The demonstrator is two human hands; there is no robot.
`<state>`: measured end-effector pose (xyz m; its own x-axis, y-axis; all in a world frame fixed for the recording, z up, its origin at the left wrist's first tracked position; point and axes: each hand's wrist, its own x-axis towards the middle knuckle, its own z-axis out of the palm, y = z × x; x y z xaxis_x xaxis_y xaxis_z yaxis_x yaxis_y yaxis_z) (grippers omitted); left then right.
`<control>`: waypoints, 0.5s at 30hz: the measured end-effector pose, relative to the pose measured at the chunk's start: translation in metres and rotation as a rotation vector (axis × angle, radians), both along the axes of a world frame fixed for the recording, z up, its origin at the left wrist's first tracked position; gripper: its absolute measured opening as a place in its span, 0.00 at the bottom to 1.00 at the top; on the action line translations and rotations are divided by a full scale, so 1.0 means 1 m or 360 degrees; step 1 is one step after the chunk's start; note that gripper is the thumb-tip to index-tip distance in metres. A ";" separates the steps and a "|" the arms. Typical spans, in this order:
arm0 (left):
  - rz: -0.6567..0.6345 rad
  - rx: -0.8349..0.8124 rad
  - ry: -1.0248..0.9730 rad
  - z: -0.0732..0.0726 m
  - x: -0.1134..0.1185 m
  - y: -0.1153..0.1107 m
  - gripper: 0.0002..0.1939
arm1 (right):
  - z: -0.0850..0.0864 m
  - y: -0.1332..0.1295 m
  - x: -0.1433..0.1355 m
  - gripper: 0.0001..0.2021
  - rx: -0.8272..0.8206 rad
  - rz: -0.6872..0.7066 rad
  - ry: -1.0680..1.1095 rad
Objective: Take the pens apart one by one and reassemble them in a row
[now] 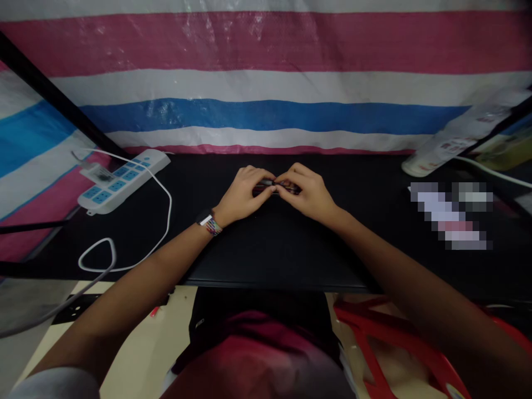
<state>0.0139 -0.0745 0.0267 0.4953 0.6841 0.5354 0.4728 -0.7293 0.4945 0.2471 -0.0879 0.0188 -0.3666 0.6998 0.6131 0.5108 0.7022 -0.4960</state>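
My left hand and my right hand meet above the middle of the black tabletop. Between them is a small, slim dark object, gripped from both sides with thumbs and fingers. Thin, coloured, lengthwise parts show beneath my right fingers, but the fingers cover most of it, so its kind cannot be made out. The fingertips of both hands come together at its centre. A dark watch with a multicoloured woven band is on my left wrist.
On the left lies a white power strip with a plugged-in adapter and a looping white cable. A clear bottle stands at the back right, near blurred-out items. Striped sheeting hangs behind; a red chair is below.
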 end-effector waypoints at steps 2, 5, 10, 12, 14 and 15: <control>0.0043 -0.0010 -0.0078 0.001 0.000 0.001 0.12 | 0.001 0.002 0.003 0.10 -0.0062 -0.0065 0.0044; 0.0106 -0.0015 -0.0219 0.001 -0.001 0.004 0.09 | 0.003 0.009 0.006 0.13 -0.0262 -0.0117 0.0220; 0.0192 -0.0069 -0.0405 -0.002 -0.004 0.009 0.06 | 0.003 0.018 0.010 0.08 -0.0833 0.0041 0.0933; 0.0195 -0.0105 -0.0438 -0.003 -0.005 0.011 0.06 | 0.004 0.018 0.010 0.08 -0.0986 0.0101 0.1105; 0.0198 -0.0140 -0.0462 -0.004 -0.005 0.012 0.06 | 0.004 0.018 0.010 0.10 -0.1074 0.0125 0.1171; 0.0199 -0.0156 -0.0476 -0.004 -0.006 0.013 0.06 | 0.005 0.017 0.009 0.11 -0.1098 0.0132 0.1182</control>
<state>0.0084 -0.0617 0.0223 0.2353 0.7852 0.5728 0.3789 -0.6168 0.6899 0.2562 -0.0709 0.0236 -0.1208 0.9767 0.1774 -0.1286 0.1618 -0.9784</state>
